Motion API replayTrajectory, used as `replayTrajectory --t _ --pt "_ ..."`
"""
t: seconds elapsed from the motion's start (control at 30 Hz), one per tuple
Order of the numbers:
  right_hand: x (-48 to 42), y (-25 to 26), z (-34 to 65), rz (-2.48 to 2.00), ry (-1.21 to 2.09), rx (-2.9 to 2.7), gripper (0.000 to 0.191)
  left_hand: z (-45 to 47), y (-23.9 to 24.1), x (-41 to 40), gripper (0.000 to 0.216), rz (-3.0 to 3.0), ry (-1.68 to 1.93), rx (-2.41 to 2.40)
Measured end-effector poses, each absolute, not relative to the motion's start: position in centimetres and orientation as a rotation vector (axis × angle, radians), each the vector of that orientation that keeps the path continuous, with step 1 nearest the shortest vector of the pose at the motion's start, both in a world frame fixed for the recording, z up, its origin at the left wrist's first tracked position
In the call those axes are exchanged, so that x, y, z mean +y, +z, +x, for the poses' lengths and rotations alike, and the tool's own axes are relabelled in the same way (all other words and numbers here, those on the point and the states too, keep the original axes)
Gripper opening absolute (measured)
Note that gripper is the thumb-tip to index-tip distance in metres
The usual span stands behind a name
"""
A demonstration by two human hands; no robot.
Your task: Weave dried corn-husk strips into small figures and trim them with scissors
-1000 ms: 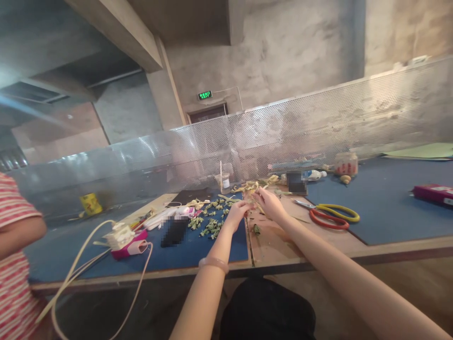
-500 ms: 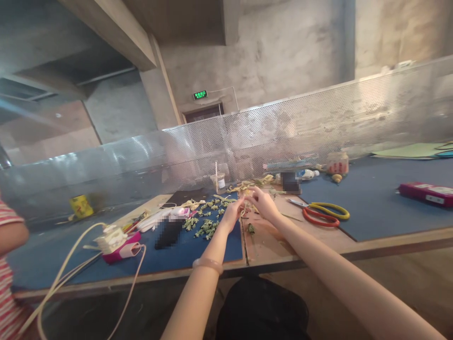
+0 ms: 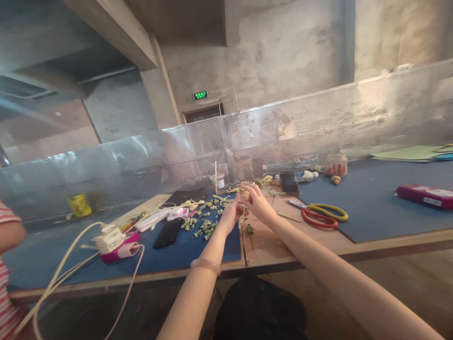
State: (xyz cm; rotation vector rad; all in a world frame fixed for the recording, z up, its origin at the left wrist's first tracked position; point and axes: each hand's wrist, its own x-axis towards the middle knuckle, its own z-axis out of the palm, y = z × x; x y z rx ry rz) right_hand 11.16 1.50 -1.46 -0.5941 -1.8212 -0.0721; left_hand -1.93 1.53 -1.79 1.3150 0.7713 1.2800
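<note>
My left hand (image 3: 229, 217) and my right hand (image 3: 257, 203) meet above the middle of the table, fingertips pinched together. From between them hangs a thin, pale yellowish strip (image 3: 242, 218); most of what they hold is hidden by the fingers. To the left of my left hand lie several small, crumpled green leafy pieces (image 3: 205, 228) on the blue mat. One darker green piece (image 3: 250, 230) is on the bare wood below my right hand. Dry yellowish strips (image 3: 264, 180) are scattered behind the hands.
Open scissors (image 3: 320, 215) with a red and a yellow handle lie right of my right arm. A black phone (image 3: 167, 232) and a power strip (image 3: 118, 245) with cables are at left. A plastic cup (image 3: 219, 183) stands near the perforated metal screen (image 3: 247, 137). Someone's striped sleeve shows far left.
Both hands stay together over the same spot, with the right fingers slightly shifted. The view has turned a little; objects on the table have not moved.
</note>
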Motion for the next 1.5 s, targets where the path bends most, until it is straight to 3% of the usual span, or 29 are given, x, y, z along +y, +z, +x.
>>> replayTrajectory --t 0.27,0.57,0.9,1.1,1.5 --pt "0.9 -1.5 10.8 -0.38 -0.266 -2.018 0.043 -2.1 -2.5 1.4 0.022 1.416 1.245 0.783" --pt "0.9 -1.3 11.0 -0.374 -0.219 -1.96 0.066 -2.1 -2.3 1.5 0.022 1.298 1.315 0.757" --pt "-0.3 0.4 10.7 -0.423 0.393 -1.636 0.077 -2.1 -1.7 1.6 0.012 1.142 1.391 0.813" --pt "0.1 0.4 11.1 -0.555 0.495 -1.588 0.03 -2.0 -1.4 1.7 0.009 1.07 1.406 0.797" --pt "-0.5 1.2 11.1 -0.515 0.635 -1.593 0.022 -2.1 -1.6 1.7 0.008 1.041 1.445 0.844"
